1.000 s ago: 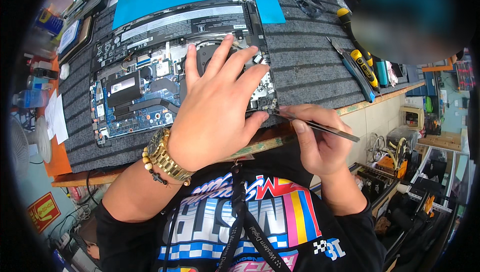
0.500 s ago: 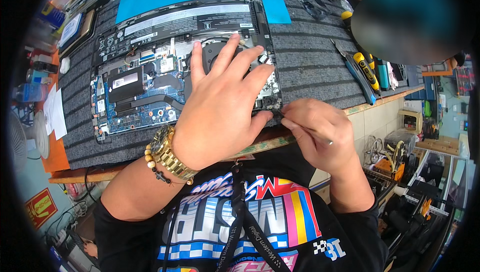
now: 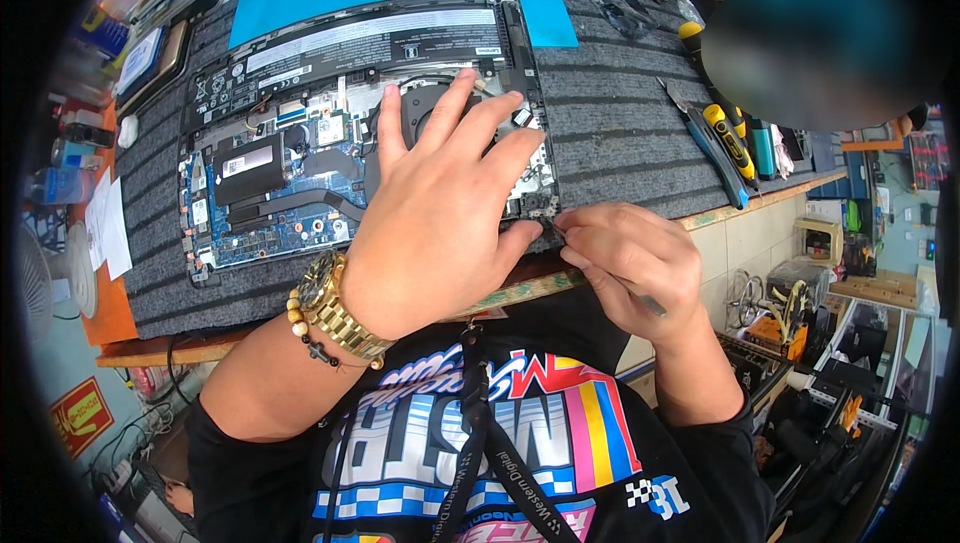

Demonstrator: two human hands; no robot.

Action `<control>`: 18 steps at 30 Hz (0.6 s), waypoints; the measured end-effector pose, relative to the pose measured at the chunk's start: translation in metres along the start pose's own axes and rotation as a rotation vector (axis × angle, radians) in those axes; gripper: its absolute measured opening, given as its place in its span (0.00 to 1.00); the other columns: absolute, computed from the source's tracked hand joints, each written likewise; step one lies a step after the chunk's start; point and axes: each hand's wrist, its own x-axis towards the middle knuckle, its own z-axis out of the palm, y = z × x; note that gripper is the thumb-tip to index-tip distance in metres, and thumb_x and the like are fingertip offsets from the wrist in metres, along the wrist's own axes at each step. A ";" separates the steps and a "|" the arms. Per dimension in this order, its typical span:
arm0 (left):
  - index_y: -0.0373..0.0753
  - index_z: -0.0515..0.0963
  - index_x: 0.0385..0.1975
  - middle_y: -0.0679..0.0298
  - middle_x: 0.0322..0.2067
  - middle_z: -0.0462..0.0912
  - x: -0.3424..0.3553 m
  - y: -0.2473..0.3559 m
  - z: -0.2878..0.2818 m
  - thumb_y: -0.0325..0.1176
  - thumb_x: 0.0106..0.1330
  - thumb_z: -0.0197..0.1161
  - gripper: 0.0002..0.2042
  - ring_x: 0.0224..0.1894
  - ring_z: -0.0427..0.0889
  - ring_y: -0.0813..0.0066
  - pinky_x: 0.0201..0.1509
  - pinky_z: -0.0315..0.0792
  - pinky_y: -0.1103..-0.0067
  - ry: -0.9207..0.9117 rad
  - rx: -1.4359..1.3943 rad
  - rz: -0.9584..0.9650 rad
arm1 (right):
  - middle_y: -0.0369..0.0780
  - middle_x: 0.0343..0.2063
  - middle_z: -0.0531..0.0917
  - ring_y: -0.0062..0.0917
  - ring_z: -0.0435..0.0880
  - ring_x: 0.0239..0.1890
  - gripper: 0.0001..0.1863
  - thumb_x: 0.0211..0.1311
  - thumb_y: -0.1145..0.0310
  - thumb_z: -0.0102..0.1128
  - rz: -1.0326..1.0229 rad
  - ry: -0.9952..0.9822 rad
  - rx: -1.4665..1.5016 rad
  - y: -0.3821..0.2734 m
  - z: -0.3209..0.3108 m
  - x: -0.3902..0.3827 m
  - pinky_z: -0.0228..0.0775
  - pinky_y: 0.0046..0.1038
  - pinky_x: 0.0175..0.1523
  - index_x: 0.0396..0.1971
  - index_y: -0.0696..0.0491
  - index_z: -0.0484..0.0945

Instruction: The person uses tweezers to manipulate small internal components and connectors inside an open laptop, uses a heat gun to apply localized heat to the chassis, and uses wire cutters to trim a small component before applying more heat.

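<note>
Laptop (image 3: 325,133), internals exposed. Left hand (image 3: 430,198): splayed across it, grasping nothing. Right hand (image 3: 640,258): pinching slim tool (image 3: 654,306) (mostly hidden).

Opened laptop (image 3: 340,93) lies flat on the counter (image 3: 520,295), battery (image 3: 350,38) and blue board (image 3: 290,228) exposed; slim tool (image 3: 653,305) at near-right corner

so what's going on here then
A person has an open laptop with a blue circuit board on a dark grey ribbed mat. The left hand is spread palm-down over its right half. The right hand grips a slim metal tool, mostly hidden by the fingers, at the laptop's near right corner. Blue-handled pliers lie off to the right.
</note>
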 end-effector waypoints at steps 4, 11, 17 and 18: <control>0.43 0.81 0.68 0.55 0.75 0.76 -0.001 -0.001 0.000 0.38 0.60 0.83 0.33 0.85 0.62 0.41 0.86 0.40 0.33 0.005 -0.003 -0.005 | 0.45 0.40 0.91 0.41 0.95 0.40 0.16 0.49 0.81 0.80 -0.005 -0.045 -0.060 -0.004 -0.001 0.002 0.88 0.36 0.41 0.39 0.56 0.88; 0.43 0.81 0.67 0.54 0.76 0.76 0.000 0.000 0.000 0.38 0.59 0.84 0.34 0.85 0.62 0.40 0.85 0.42 0.32 0.012 -0.022 -0.005 | 0.46 0.39 0.91 0.44 0.94 0.39 0.12 0.56 0.84 0.78 0.105 0.021 0.075 -0.004 -0.001 0.000 0.88 0.37 0.43 0.39 0.58 0.86; 0.43 0.81 0.67 0.54 0.76 0.76 0.000 0.000 0.000 0.37 0.59 0.84 0.34 0.85 0.63 0.40 0.85 0.43 0.31 0.007 -0.019 -0.005 | 0.46 0.37 0.90 0.44 0.93 0.39 0.12 0.57 0.83 0.77 0.051 -0.079 -0.110 -0.017 -0.004 0.011 0.88 0.39 0.43 0.40 0.58 0.86; 0.43 0.81 0.67 0.54 0.76 0.76 0.000 0.000 0.000 0.37 0.59 0.84 0.34 0.85 0.63 0.40 0.85 0.43 0.31 0.009 -0.021 -0.006 | 0.46 0.37 0.90 0.44 0.93 0.39 0.12 0.57 0.83 0.77 0.051 -0.079 -0.110 -0.019 -0.003 0.012 0.88 0.39 0.43 0.40 0.58 0.86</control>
